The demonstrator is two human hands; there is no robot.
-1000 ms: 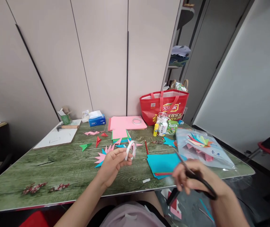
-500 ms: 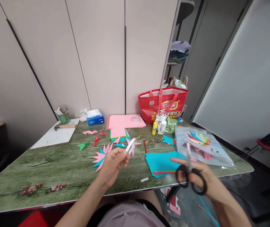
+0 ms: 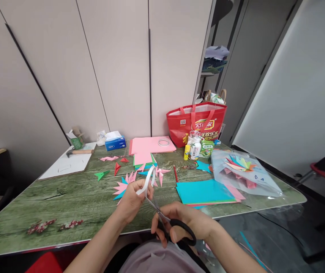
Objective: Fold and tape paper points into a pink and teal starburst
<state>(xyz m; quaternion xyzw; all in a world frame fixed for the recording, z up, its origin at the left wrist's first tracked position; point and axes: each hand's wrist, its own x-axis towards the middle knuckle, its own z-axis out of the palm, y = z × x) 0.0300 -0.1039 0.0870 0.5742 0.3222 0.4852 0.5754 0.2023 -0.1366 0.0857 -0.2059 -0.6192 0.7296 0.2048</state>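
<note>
Left hand [image 3: 134,201] pinches white tape ring [image 3: 147,182], right hand [image 3: 191,218] grips black-handled metal scissors [image 3: 159,211] just beside it, cut not evident; pink-and-blue folded-paper spikes [image 3: 123,186] lie grouped, green folded-paper piece [image 3: 102,175] loose farther left.

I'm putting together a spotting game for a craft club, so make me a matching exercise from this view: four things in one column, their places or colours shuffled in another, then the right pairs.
Column one
1. Scissors
2. Hammer
3. White tape roll
4. Tissue box

Column two
A. Mostly blue
B. In the left hand
C. In the right hand
D. Lying on a white board

Right pairs: 1-C, 2-D, 3-B, 4-A
</note>
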